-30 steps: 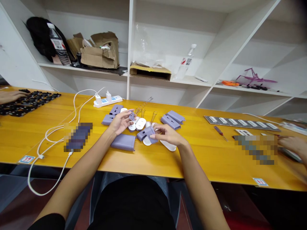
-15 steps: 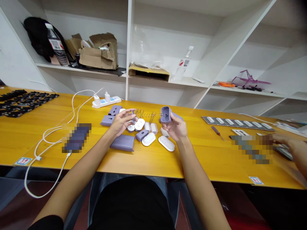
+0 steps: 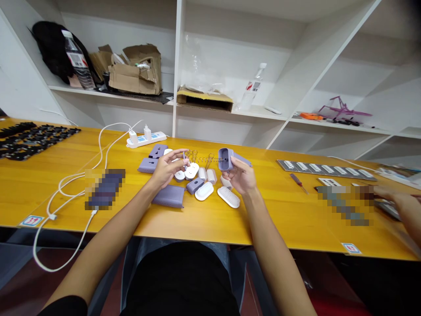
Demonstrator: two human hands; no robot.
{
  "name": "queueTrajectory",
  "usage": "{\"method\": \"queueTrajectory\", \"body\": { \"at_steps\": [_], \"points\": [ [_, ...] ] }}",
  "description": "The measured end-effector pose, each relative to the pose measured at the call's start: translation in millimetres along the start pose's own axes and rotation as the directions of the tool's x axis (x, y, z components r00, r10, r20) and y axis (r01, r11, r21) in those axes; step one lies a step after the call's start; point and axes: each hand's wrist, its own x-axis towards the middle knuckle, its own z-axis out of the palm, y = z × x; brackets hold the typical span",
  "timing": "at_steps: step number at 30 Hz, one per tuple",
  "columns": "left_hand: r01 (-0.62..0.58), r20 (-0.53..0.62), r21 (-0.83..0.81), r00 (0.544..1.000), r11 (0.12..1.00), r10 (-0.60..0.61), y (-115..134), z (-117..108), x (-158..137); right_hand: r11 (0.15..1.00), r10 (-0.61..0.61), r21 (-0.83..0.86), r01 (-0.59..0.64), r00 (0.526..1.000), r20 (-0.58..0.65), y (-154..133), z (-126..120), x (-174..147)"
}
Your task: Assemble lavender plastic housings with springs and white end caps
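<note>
Far left of the counter (image 3: 204, 226): I log a spread of black parts (image 3: 39, 142). Next, a white cable (image 3: 52, 217) loops toward a pixelated slab (image 3: 105, 189); a power strip (image 3: 147, 139) sits farther back. Purple shells (image 3: 168, 196) lie around my left hand (image 3: 166, 170), one just below it. That hand is pinching a thin purple part (image 3: 184, 160), seen nearly edge-on, raised over the pile.

Centre: wire springs (image 3: 209, 162) behind, then white discs (image 3: 191, 171) and pale cylinders (image 3: 211, 176). Nearer me, a purple collar (image 3: 195, 186) lies just beside a white oval (image 3: 204, 192); right of these, a ridged oval (image 3: 228, 197).

My right hand (image 3: 242, 175) grips a hollow purple cup (image 3: 226, 166) off the counter, its open end turned left and toward my view. Another shell shows partly behind it.

Right side: a screwdriver (image 3: 297, 179), a strip tray (image 3: 329, 170) of white pieces, and a co-worker's blurred hand (image 3: 394, 195), grip unclear.
</note>
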Motion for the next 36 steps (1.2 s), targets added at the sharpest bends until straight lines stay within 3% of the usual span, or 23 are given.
{"method": "queueTrajectory", "body": {
  "at_steps": [25,36],
  "points": [
    [-0.075,0.015,0.080,0.997,0.994,0.074,-8,-1,1,1.000,0.018,0.007,-0.018,0.998,-0.052,4,2,2],
    [-0.106,0.022,0.174,0.994,0.979,0.103,-16,-5,3,0.982,-0.094,-0.170,0.087,0.995,-0.035,16,-1,5]
  ]
}}
